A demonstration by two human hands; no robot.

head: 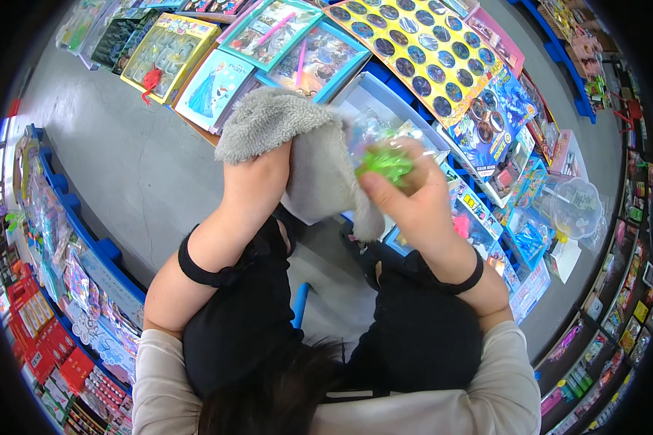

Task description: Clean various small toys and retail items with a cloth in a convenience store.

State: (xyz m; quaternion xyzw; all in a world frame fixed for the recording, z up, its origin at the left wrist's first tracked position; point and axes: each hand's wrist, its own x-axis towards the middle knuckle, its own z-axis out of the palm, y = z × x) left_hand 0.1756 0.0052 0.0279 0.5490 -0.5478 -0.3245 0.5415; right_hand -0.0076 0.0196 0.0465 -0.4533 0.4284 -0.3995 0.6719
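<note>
My left hand (pixel 258 176) is shut on a thick grey plush cloth (pixel 283 119), its fingers hidden beneath the fold. The cloth drapes down between my hands, with its lower end hanging near my right wrist. In my right hand (pixel 422 204) I grip a bright green item in clear plastic wrapping (pixel 389 165); blur hides what exactly it is. Just beyond that hand is an open pale box (pixel 367 89) with clear-wrapped pieces at its near side. My knees, in black trousers (pixel 239 321), are spread below.
Ahead lie a Frozen picture box (pixel 212 89), teal-framed trays (pixel 272 27), a yellow card of round discs (pixel 413 49) and a box with a red toy (pixel 152 81). Blue-edged display racks (pixel 81 212) stand left; stocked shelves (pixel 604 321) line the right.
</note>
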